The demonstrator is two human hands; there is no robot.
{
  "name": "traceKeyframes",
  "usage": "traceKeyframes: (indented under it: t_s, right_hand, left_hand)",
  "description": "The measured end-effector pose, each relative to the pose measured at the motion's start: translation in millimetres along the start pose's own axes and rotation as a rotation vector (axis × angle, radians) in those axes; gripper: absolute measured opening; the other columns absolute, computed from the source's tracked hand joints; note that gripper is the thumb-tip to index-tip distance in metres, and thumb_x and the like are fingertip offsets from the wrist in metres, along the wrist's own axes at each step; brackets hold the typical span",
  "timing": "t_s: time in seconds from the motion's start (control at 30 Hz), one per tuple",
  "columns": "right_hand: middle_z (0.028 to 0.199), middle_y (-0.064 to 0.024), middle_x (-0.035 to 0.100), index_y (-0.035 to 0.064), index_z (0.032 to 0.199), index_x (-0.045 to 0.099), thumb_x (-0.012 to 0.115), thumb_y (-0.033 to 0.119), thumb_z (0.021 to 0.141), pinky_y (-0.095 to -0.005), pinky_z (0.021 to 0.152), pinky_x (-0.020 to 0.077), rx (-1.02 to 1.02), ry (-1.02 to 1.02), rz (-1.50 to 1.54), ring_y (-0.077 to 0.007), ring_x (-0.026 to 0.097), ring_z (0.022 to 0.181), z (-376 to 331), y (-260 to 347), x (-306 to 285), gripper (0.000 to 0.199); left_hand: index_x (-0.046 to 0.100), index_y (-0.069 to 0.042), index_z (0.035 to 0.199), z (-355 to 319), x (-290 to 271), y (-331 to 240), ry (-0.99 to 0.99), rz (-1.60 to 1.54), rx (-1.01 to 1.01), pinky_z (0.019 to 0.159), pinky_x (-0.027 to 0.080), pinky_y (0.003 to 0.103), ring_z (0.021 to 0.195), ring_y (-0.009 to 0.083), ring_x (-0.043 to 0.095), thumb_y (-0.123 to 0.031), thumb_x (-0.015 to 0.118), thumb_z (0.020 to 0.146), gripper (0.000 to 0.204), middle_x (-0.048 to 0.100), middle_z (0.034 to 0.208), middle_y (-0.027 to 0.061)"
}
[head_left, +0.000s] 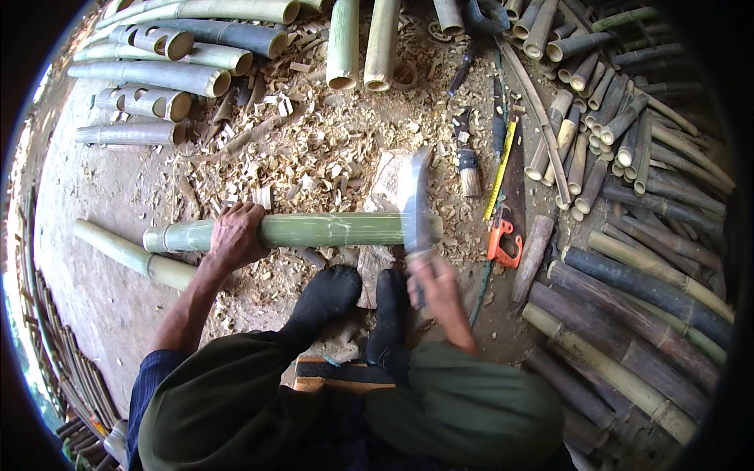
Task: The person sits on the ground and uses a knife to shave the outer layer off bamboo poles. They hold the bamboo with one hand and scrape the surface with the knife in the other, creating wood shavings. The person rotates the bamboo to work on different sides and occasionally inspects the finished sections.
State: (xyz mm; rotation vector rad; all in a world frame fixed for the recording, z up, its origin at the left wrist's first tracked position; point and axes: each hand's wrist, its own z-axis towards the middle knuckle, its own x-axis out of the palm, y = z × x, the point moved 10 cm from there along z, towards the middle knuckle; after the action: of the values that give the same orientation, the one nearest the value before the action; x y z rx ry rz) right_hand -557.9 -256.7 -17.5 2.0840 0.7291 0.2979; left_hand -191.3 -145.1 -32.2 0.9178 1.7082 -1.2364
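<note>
The left arm reaches forward from the lower left, forearm bare below a rolled dark blue sleeve, elbow slightly bent. The left hand [234,234] lies palm down with the fingers curled over and the knuckles up, its grip closed and wrapped round. The right forearm is mostly hidden behind the knee; the right hand [434,284] shows blurred, its grip fisted tight. Both knees are drawn up in green trousers, and the feet in dark socks rest side by side between the hands.
</note>
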Motion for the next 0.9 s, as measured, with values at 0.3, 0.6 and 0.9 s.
traceKeyframes:
  t_s: [0.3,0.6,0.9]
  right_hand:
    - [0.070,-0.0043,0.065,0.0054,0.115,0.061,0.061,0.033,0.111,-0.0300,0.043,0.0489,0.004,0.280,-0.246,-0.0120,0.060,0.051,-11.5,-13.8,38.0,0.027]
    - [0.068,-0.0028,0.064,0.0051,0.112,0.067,0.065,0.038,0.109,-0.0284,0.046,0.0486,0.078,-0.024,-0.017,-0.0108,0.060,0.051,-6.6,-24.2,0.3,0.033]
    - [0.068,-0.0021,0.062,0.0084,0.110,0.063,0.057,0.030,0.114,-0.0283,0.040,0.0484,-0.162,-0.525,0.313,-0.0111,0.060,0.049,-17.7,7.4,-75.4,0.023]
  left_hand:
    - [0.068,-0.006,0.098,-1.9,-1.9,-2.2,-0.005,0.001,0.006,0.093,0.053,0.049,0.099,0.0369,0.069,-0.018,0.087,0.062,0.042,0.069,0.097,0.0146]
    - [0.066,-0.006,0.095,-1.4,0.0,-0.9,-0.005,-0.002,-0.014,0.091,0.053,0.049,0.099,0.0371,0.068,-0.018,0.086,0.062,0.040,0.069,0.096,0.0145]
    - [0.063,-0.006,0.102,-17.2,-6.4,-7.9,-0.175,0.090,0.003,0.092,0.050,0.049,0.101,0.0366,0.064,-0.024,0.090,0.066,0.048,0.065,0.100,0.0145]
